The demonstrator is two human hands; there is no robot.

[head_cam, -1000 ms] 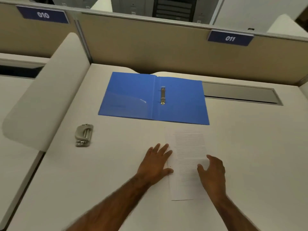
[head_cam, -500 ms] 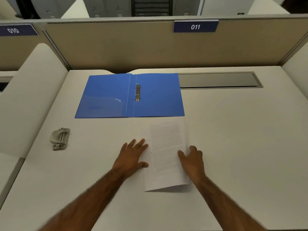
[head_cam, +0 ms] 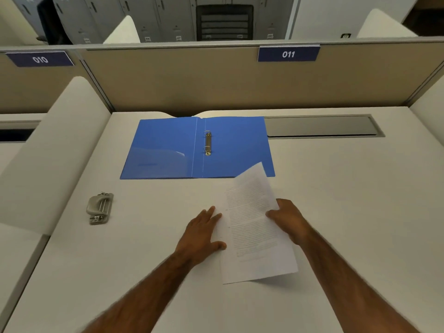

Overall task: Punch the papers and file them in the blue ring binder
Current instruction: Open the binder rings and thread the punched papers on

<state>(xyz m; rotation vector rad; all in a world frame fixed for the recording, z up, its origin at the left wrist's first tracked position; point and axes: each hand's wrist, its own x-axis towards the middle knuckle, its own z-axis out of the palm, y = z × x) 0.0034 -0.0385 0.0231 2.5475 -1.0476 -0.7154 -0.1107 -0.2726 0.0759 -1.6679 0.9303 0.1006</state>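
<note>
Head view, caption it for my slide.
Right hand grips a raised printed paper, left hand flat at its edge, near an open blue ring binder and hole punch.

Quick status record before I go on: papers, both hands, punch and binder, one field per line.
papers: printed sheets on the desk, right side lifted; the far corner overlaps the binder's near right corner in this view
left hand: flat, fingers straight, resting on the papers' left edge
right hand: grips the papers' right edge
hole punch: on the desk, left of both hands, untouched
blue ring binder: open flat at the far side of the desk
rings: no paper on them
</note>
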